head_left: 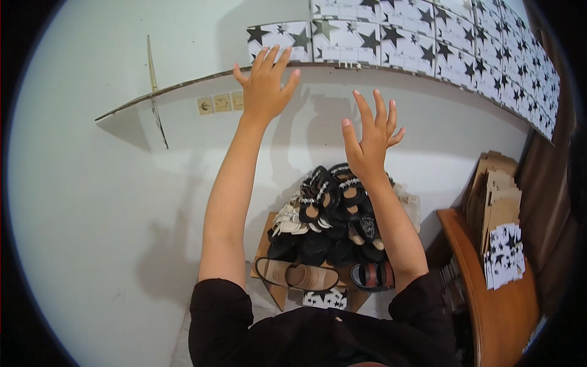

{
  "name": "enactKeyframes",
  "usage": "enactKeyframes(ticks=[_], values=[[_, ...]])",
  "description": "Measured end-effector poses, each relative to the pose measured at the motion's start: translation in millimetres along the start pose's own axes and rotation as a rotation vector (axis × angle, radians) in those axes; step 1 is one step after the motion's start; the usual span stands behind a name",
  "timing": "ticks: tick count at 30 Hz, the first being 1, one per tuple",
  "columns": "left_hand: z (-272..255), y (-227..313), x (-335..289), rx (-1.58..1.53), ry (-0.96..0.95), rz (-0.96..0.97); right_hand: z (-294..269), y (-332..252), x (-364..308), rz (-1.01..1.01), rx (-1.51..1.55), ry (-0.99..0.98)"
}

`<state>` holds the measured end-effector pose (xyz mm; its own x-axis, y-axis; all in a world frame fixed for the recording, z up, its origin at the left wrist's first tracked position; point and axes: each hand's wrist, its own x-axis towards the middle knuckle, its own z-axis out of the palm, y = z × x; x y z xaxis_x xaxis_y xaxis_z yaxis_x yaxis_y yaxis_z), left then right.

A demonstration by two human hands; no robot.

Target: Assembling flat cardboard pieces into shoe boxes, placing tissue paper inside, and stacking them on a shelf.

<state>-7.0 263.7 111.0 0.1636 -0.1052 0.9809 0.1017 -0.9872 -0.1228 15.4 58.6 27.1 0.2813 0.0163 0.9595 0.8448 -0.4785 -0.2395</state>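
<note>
My left hand [267, 85] is raised at the wall shelf [202, 82], its spread fingertips over the front of a star-patterned shoebox [260, 38]; whether they touch it I cannot tell. This box is the leftmost in the bottom row on the shelf. Lower and further right, my right hand [371, 137] is held up in the air with its fingers apart and nothing in it. Below my arms, a heap of black sandals [327, 196] with shiny trim lies on a small wooden table [269, 229].
More star-patterned boxes [406, 46] are stacked along the shelf to the right. Beige sandals [296, 275] and a dark red pair [373, 276] lie at the table's near edge. Flattened cardboard [501, 202] leans on a wooden bench [501, 318]. Wall sockets [214, 104] sit under the shelf.
</note>
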Motion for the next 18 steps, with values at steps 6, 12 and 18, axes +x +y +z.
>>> enactKeyframes(ticks=[6,12,18], values=[[-27.5,58.4,-113.2,-0.246,-0.097,0.037,-17.8,6.4,-57.2,0.110,-0.027,0.050],[-33.3,124.6,-295.7,-0.940,-0.370,-0.442,-64.4,76.1,-250.2,0.206,-0.069,-0.146],[-69.0,176.6,-487.7,-1.358,-0.898,-0.994,-213.5,66.5,-438.0,0.636,-0.354,-0.438]])
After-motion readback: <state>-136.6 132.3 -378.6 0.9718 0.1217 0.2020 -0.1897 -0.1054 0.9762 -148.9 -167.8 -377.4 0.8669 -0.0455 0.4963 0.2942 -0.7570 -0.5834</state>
